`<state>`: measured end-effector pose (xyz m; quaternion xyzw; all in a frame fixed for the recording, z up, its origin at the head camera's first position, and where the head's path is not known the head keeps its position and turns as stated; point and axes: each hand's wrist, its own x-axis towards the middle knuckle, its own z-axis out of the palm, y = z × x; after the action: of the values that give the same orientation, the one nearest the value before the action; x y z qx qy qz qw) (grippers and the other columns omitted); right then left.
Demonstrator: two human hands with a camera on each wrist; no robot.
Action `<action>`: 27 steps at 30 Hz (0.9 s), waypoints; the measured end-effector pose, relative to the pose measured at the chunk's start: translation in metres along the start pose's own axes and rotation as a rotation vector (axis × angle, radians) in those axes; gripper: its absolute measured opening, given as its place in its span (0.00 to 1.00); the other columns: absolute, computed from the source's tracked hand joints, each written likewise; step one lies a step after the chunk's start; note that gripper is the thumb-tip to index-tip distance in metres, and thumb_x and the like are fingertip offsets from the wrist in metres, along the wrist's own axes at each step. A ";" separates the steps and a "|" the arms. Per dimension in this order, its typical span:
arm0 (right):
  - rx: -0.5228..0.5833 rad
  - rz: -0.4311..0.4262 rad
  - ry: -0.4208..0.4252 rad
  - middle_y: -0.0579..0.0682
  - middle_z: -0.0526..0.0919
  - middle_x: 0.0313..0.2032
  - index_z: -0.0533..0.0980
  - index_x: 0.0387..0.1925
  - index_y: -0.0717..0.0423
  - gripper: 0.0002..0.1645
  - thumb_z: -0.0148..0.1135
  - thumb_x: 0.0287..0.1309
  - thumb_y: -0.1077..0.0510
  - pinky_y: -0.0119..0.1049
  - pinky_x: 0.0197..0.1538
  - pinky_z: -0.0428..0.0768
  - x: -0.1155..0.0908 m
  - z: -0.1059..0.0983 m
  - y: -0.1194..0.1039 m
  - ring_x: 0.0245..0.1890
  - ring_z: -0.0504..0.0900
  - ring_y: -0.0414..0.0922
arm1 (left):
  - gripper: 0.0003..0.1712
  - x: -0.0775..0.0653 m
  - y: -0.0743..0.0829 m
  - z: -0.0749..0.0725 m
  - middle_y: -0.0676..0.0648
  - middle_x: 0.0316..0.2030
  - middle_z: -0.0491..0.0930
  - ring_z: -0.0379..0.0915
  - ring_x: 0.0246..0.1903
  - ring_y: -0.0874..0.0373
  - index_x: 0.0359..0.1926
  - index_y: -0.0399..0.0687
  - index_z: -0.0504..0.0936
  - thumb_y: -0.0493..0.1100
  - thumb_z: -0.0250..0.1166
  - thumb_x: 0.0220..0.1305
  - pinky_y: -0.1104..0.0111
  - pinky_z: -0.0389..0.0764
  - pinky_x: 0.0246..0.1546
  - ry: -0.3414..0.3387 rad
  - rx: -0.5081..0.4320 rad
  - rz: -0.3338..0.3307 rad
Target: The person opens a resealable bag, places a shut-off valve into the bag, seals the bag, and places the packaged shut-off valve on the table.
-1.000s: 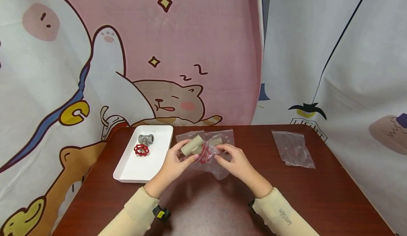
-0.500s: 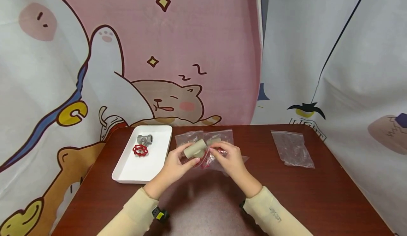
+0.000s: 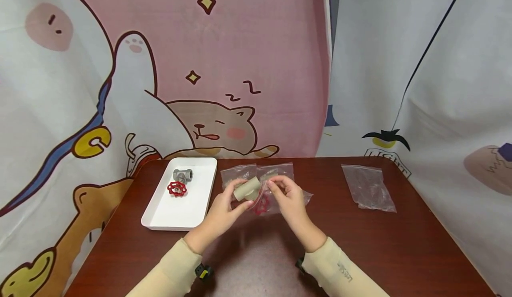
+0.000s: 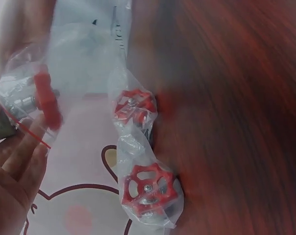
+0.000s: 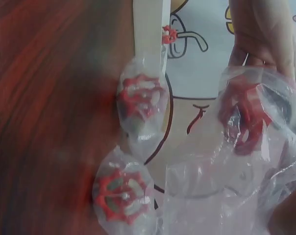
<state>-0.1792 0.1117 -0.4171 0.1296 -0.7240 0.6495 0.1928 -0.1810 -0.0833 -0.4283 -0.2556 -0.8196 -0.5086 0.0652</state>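
My left hand (image 3: 220, 210) grips a valve by its grey pipe body (image 3: 246, 189), inside a clear zip bag with a red seal line. The valve's red handwheel (image 4: 47, 100) faces away from that palm in the left wrist view. At the bag's upper right edge, the thumb and fingers of my right hand (image 3: 291, 201) pinch the plastic. The loose bag film (image 5: 211, 196) spreads below the handwheel in the right wrist view. Just beyond the hands lie two more bagged valves, one with its red wheel (image 4: 148, 188) nearer that camera, the other (image 4: 134, 105) behind it.
To the left stands a white tray (image 3: 172, 219) holding an unbagged valve, with grey body (image 3: 182, 175) and red wheel (image 3: 177, 189). A flat clear zip bag (image 3: 370, 188) lies at the right of the brown table (image 3: 256, 261). A printed cloth (image 3: 280, 66) hangs behind.
My right hand has moved left and closer to the left hand, now pinching at the bag's upper edge. The valve has shifted slightly right in my left hand.
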 end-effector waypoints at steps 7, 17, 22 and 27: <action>0.082 0.071 0.045 0.55 0.84 0.29 0.77 0.36 0.69 0.08 0.61 0.59 0.65 0.26 0.33 0.77 -0.001 0.003 0.006 0.28 0.78 0.33 | 0.30 -0.002 0.002 0.000 0.48 0.45 0.80 0.78 0.39 0.64 0.63 0.60 0.62 0.54 0.61 0.63 0.70 0.80 0.38 -0.040 0.101 0.011; 0.163 0.180 0.078 0.51 0.84 0.28 0.76 0.37 0.71 0.11 0.61 0.60 0.63 0.27 0.34 0.76 -0.001 0.004 -0.001 0.28 0.78 0.34 | 0.47 -0.004 0.003 0.004 0.45 0.45 0.76 0.77 0.37 0.58 0.66 0.56 0.56 0.46 0.74 0.50 0.68 0.81 0.36 -0.084 0.026 0.012; 0.140 0.188 0.080 0.50 0.83 0.28 0.77 0.36 0.69 0.10 0.61 0.60 0.62 0.25 0.35 0.76 -0.002 0.001 0.002 0.29 0.78 0.35 | 0.43 -0.004 0.005 0.000 0.52 0.28 0.75 0.70 0.25 0.65 0.66 0.55 0.61 0.40 0.72 0.52 0.75 0.75 0.24 -0.056 0.197 0.102; 0.134 0.155 0.054 0.52 0.80 0.29 0.76 0.37 0.69 0.09 0.60 0.60 0.63 0.26 0.35 0.75 -0.003 -0.003 0.009 0.30 0.76 0.37 | 0.37 0.000 0.012 -0.009 0.56 0.24 0.77 0.70 0.23 0.67 0.65 0.53 0.68 0.39 0.71 0.54 0.74 0.74 0.25 -0.045 0.354 0.224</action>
<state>-0.1803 0.1158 -0.4257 0.0681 -0.6814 0.7126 0.1524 -0.1761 -0.0874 -0.4142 -0.3410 -0.8639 -0.3403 0.1471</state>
